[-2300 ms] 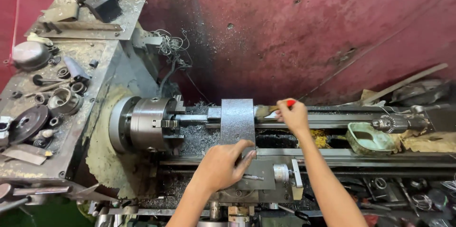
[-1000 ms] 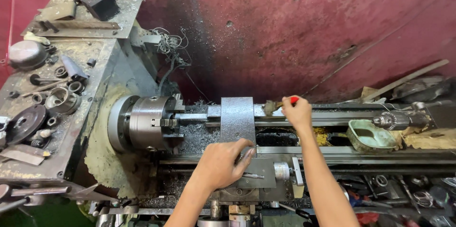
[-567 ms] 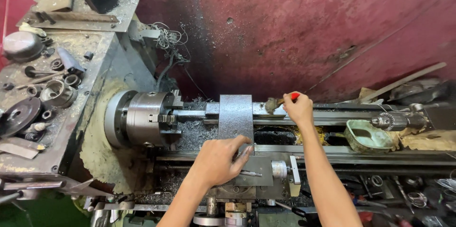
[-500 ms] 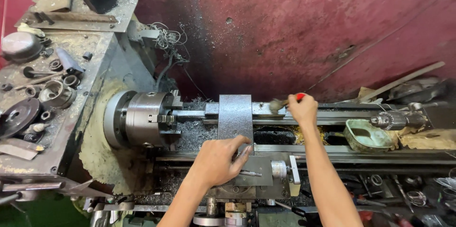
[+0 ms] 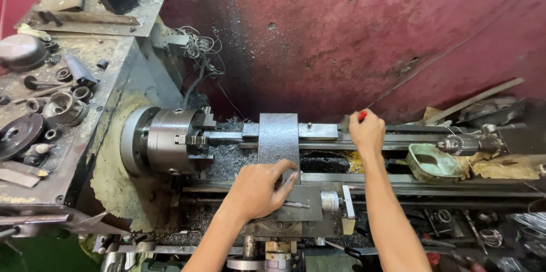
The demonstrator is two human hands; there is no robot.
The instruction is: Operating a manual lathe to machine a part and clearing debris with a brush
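A: What is gripped by the right hand [image 5: 367, 133]?

B: A red-handled tool [image 5: 362, 116] is clenched in it, the fingers curled shut around the handle so that only the red tip is seen above the knuckles. A bit of bristle or rag seems to stick out leftward at the fist (too blurred to be told for certain). The tool is held over the far rail of the lathe bed [image 5: 432, 176], just right of the grey carriage block [image 5: 278, 138].

A: And the left hand [image 5: 259, 189]?

B: It is laid flat on the near side of the carriage, fingers spread and relaxed, nothing grasped; the fingertips [image 5: 290, 176] are touching the foot of the grey block.

A: How is the workpiece placed?

B: A steel bar [image 5: 224, 135] is clamped in the chuck [image 5: 170, 141], its long axis running left to right along the bed, its free end pointing right toward the block. It lies left of both hands and beyond the left hand, which is the nearer of the two. The handle's own axis cannot be told, since it is mostly hidden in the fist.

A: What else is seen?

B: A green tin [image 5: 435, 163] is set on the bed right of the right hand
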